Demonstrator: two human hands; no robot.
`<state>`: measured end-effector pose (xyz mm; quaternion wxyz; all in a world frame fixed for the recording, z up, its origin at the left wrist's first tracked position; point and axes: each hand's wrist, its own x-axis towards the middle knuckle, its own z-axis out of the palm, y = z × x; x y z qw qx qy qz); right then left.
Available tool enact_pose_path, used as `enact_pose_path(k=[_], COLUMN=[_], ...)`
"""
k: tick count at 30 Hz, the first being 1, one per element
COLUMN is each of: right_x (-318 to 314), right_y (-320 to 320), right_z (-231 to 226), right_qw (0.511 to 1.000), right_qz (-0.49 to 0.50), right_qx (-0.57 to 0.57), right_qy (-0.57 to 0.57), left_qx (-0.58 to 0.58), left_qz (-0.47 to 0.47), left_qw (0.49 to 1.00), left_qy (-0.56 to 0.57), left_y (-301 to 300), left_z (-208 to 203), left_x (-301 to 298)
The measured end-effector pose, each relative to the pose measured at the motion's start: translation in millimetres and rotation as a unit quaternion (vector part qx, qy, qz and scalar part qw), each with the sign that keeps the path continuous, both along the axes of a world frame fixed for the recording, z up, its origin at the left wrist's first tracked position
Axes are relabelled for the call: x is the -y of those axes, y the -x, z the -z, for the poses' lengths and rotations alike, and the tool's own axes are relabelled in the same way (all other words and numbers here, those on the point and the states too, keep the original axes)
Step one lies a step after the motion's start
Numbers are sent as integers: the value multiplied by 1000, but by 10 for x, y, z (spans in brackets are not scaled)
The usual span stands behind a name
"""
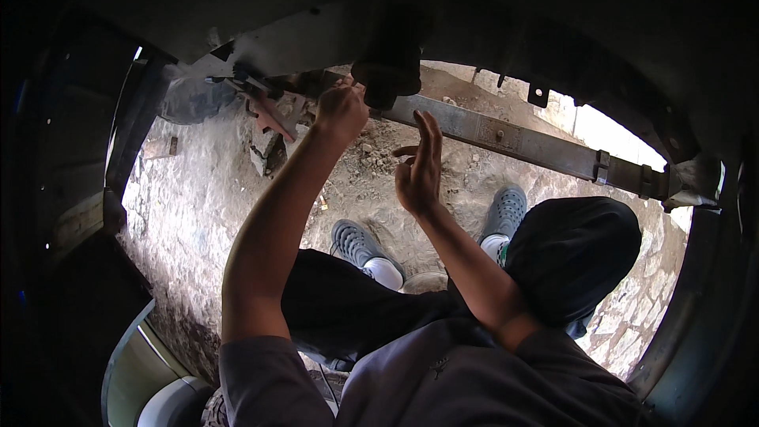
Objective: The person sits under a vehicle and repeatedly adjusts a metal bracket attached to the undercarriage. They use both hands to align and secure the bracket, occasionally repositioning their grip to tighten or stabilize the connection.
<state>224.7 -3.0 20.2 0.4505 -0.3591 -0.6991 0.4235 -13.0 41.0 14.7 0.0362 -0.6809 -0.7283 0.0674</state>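
My left hand (343, 115) is raised, its fingers closed against the long metal bar, just left of a dark rounded block. Whatever those fingers may hold is hidden by the hand. The flat metal bar (500, 135), like a leaf spring, runs across under the vehicle body and carries a clamp band (602, 167) toward its right end. From above, the dark block (387, 77) hangs down in front of the bar. My right hand (421, 164) is open below the bar, its fingers stretched upward and the fingertips close to the bar's lower edge, with nothing in it.
Dark body panels arch overhead and down both sides. At left, a reddish metal piece (271, 117) stands beside a broken stone block (263, 150) and a dark rounded part (194, 99). Rubble (379, 146) lies on the ground beyond my grey clogs (357, 243). A bracket (538, 95) juts down at upper right.
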Motion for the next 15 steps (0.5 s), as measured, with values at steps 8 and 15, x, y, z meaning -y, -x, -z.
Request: enact_pose_path(k=[8, 15], right_x=[-27, 106], right_y=[-78, -17], right_z=[29, 46], right_qw=[999, 995], right_qz=[5, -17], right_qx=[26, 46], right_qy=[-36, -83], left_qx=[-96, -125], left_qz=[29, 37], left_qw=[994, 987], left_qy=[33, 90], left_y=[-321, -93], left_z=[-556, -274], left_x=[127, -157])
